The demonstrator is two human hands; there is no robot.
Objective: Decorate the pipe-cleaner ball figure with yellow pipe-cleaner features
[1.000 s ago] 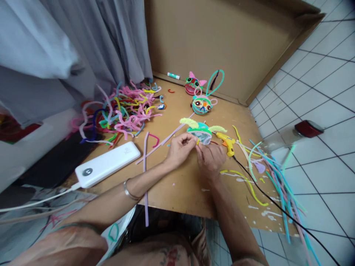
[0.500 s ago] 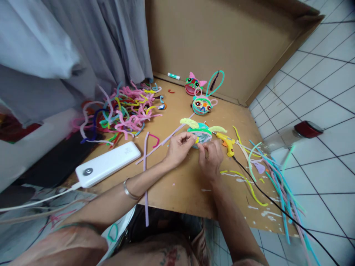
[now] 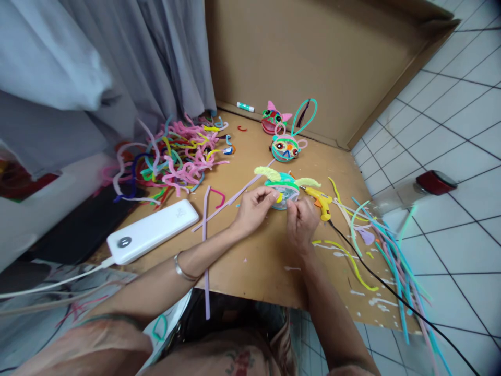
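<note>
Head view: round teal pipe-cleaner face w/ lime fuzzy ears (image 3: 285,189) lies just ahead of both hands. Left hand (image 3: 253,210) pinches its left edge; right hand (image 3: 300,222) pinches near edge, equally close. Ears run left-right.

We cannot see the lower half of the round green pipe-cleaner face with yellow fuzzy ears (image 3: 285,186); our left hand (image 3: 253,210) and right hand (image 3: 301,223) cover it. What our fingertips pinch there is too small to tell. The black cord (image 3: 395,296) and the long turquoise pipe cleaners (image 3: 403,282) run off the bottom edge.
</note>
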